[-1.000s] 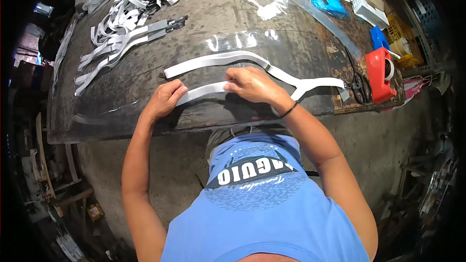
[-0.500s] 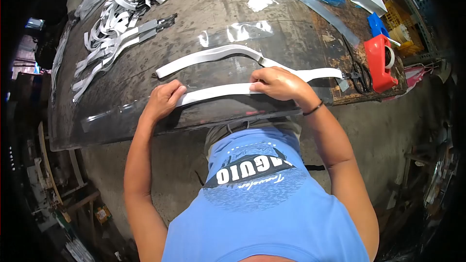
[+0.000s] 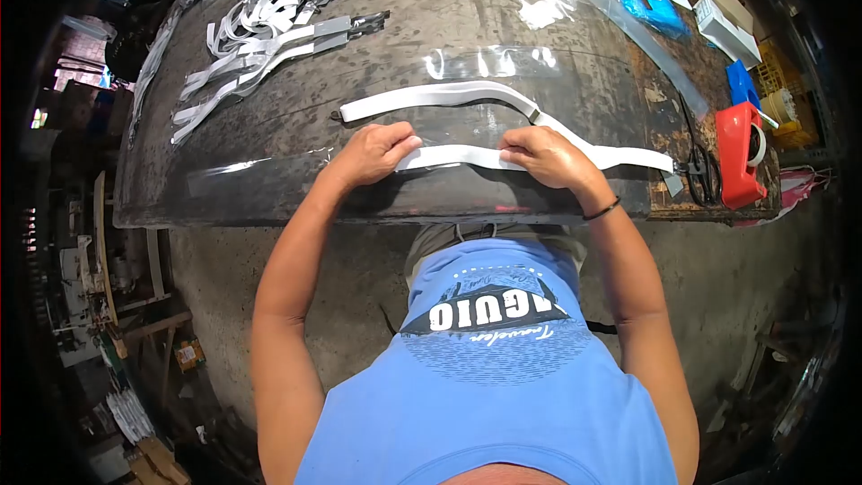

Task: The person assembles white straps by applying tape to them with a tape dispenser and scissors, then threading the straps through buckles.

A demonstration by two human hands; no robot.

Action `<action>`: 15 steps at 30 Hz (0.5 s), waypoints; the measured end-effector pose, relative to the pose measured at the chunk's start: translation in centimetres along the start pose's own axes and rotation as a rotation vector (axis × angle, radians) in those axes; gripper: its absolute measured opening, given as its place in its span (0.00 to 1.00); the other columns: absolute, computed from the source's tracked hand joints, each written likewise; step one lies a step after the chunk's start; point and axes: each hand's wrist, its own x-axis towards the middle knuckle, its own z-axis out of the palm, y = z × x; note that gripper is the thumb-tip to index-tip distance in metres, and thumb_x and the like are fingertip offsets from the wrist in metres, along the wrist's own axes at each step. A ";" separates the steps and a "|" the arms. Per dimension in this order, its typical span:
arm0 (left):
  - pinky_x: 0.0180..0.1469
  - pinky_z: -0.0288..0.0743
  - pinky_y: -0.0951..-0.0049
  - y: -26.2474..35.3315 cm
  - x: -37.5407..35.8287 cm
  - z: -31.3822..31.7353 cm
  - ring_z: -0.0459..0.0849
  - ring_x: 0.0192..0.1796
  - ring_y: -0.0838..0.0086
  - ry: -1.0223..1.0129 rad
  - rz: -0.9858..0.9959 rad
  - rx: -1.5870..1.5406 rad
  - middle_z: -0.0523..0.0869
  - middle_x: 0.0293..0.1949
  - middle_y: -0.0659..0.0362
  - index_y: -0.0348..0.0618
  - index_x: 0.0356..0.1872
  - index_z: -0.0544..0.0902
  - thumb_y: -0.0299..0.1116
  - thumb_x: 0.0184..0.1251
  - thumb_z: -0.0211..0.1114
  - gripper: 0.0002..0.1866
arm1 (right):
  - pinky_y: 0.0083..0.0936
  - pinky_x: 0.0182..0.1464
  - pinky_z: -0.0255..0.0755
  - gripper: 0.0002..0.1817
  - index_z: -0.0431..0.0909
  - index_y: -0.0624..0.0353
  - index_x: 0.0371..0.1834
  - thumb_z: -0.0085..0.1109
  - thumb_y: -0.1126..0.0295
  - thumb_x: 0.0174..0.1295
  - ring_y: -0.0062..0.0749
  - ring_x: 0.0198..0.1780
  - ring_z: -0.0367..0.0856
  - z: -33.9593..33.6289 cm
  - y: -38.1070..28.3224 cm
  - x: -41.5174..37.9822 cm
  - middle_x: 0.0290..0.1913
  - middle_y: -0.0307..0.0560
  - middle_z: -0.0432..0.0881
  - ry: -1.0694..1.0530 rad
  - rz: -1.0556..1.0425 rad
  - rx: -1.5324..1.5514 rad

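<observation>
A white strap [image 3: 453,156] runs across the front of the dark table. My left hand [image 3: 370,154] pinches it near its left end, fingers closed. Further right, my right hand [image 3: 548,157] also pinches the strap between thumb and fingers. Between them the strap bows slightly. Behind my hands lies another white length [image 3: 431,101], curved, with a small slider [image 3: 536,115] on it and a dark fitting at its left end. It meets the front length to the right of my right hand. A clear plastic sleeve [image 3: 256,175] lies flat beside and partly under my left hand.
A heap of white straps [image 3: 269,13] lies at the back left. On the right are a red tape dispenser [image 3: 738,154], black scissors [image 3: 703,181], a blue object [image 3: 742,85] and a white box [image 3: 723,29]. Clear plastic [image 3: 530,0] lies at the back.
My left hand has come closer to my right hand, and the span of strap between them is shorter and more bowed. The whole view has shifted, with the table appearing further right.
</observation>
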 end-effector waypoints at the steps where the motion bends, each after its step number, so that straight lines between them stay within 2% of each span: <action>1: 0.35 0.70 0.63 0.4 0.6 0.6 0.79 0.30 0.57 -0.012 0.023 0.000 0.79 0.26 0.47 0.37 0.34 0.79 0.40 0.73 0.58 0.14 | 0.44 0.49 0.72 0.13 0.81 0.57 0.42 0.55 0.60 0.67 0.54 0.47 0.81 -0.1 -0.1 0.2 0.40 0.56 0.84 -0.087 0.079 -0.059; 3: 0.34 0.70 0.61 1.5 1.7 1.4 0.78 0.30 0.53 -0.028 0.043 -0.012 0.79 0.25 0.46 0.38 0.34 0.78 0.40 0.73 0.58 0.14 | 0.44 0.49 0.72 0.13 0.81 0.57 0.43 0.55 0.59 0.67 0.54 0.47 0.81 0.1 -0.5 0.5 0.40 0.55 0.84 -0.081 0.104 -0.094; 6: 0.34 0.70 0.59 2.9 3.0 2.0 0.78 0.30 0.53 -0.042 0.019 0.059 0.79 0.25 0.46 0.38 0.33 0.77 0.42 0.73 0.58 0.15 | 0.46 0.48 0.72 0.14 0.81 0.54 0.43 0.55 0.57 0.67 0.55 0.47 0.81 -0.3 -0.7 0.1 0.40 0.54 0.84 -0.067 0.147 -0.138; 9: 0.35 0.69 0.60 3.1 3.8 2.8 0.77 0.29 0.54 -0.008 0.080 0.070 0.78 0.25 0.46 0.38 0.33 0.77 0.42 0.73 0.58 0.16 | 0.44 0.49 0.72 0.18 0.82 0.54 0.43 0.55 0.52 0.65 0.54 0.47 0.81 -1.5 -0.9 -1.8 0.40 0.56 0.84 0.041 0.195 -0.182; 10: 0.35 0.69 0.60 3.0 3.8 2.9 0.77 0.29 0.54 -0.011 0.084 0.063 0.78 0.25 0.46 0.38 0.33 0.77 0.42 0.73 0.58 0.16 | 0.44 0.49 0.72 0.18 0.82 0.54 0.43 0.55 0.52 0.65 0.54 0.47 0.81 -2.2 -0.3 -2.7 0.40 0.56 0.84 0.041 0.203 -0.184; 12: 0.36 0.69 0.61 2.9 3.7 2.5 0.75 0.29 0.57 -0.047 -0.018 -0.031 0.77 0.24 0.48 0.38 0.32 0.76 0.42 0.73 0.57 0.16 | 0.35 0.42 0.73 0.15 0.81 0.60 0.42 0.60 0.59 0.63 0.47 0.40 0.82 -3.9 0.4 -4.2 0.34 0.54 0.84 -0.029 0.235 -0.047; 14: 0.35 0.69 0.62 3.3 3.7 2.6 0.74 0.29 0.59 -0.042 0.000 -0.059 0.77 0.24 0.49 0.37 0.32 0.76 0.41 0.73 0.57 0.16 | 0.34 0.42 0.72 0.14 0.80 0.62 0.39 0.61 0.61 0.62 0.45 0.40 0.81 -4.2 0.8 -4.7 0.34 0.53 0.82 -0.066 0.246 -0.025; 15: 0.35 0.69 0.62 3.5 3.8 2.7 0.74 0.28 0.59 -0.061 0.019 -0.056 0.76 0.24 0.48 0.37 0.32 0.75 0.41 0.73 0.57 0.16 | 0.38 0.45 0.72 0.14 0.81 0.61 0.40 0.60 0.59 0.62 0.49 0.43 0.80 -3.7 1.5 -4.7 0.37 0.54 0.82 0.003 0.146 -0.062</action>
